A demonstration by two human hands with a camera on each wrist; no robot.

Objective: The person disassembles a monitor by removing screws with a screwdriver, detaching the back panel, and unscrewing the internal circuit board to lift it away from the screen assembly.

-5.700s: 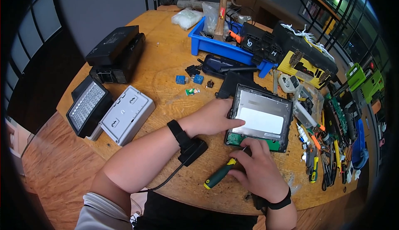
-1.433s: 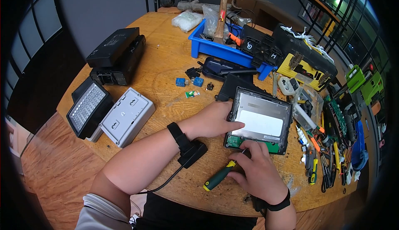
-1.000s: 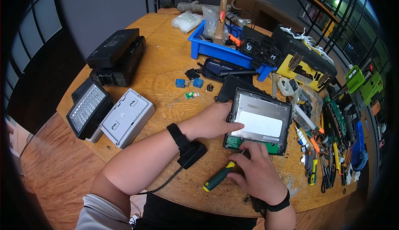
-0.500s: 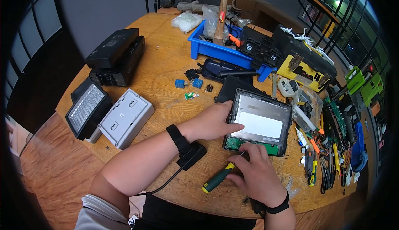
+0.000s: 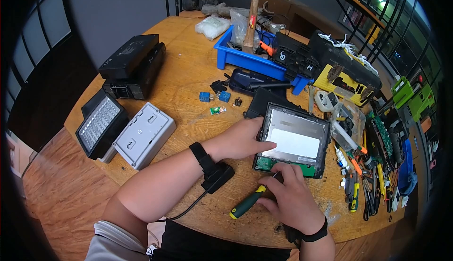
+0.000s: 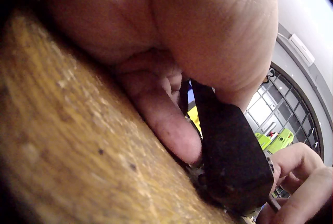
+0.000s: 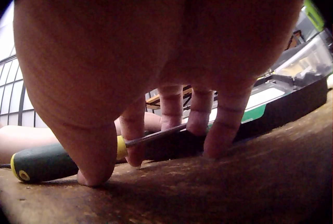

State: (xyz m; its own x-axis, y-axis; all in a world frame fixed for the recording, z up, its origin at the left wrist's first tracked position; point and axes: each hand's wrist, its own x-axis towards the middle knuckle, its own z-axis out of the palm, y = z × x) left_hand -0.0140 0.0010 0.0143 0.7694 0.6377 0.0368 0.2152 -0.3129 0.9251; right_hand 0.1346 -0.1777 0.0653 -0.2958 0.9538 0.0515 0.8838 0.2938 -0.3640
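Note:
A black-framed display panel (image 5: 295,118) lies on the wooden table, its metal back and white label facing up. Along its near edge runs a green circuit board (image 5: 307,169). My left hand (image 5: 238,138) grips the panel's left side, thumb over the metal back; the left wrist view shows fingers low beside the black frame (image 6: 237,156). At the near edge, my right hand (image 5: 297,197) pinches a green-and-yellow screwdriver (image 5: 245,205) between thumb and fingers. Its handle (image 7: 44,161) slants toward me, and its shaft runs to the circuit board edge. The fingers hide the tip.
Right of the panel lie several hand tools (image 5: 377,176) and a clear plastic box (image 5: 349,122). Behind stand a blue tray (image 5: 255,60) with a hammer (image 5: 251,25) and a toolbox (image 5: 347,65). Left are a grey plastic box (image 5: 144,136), an LED lamp (image 5: 101,124) and black cases (image 5: 130,67).

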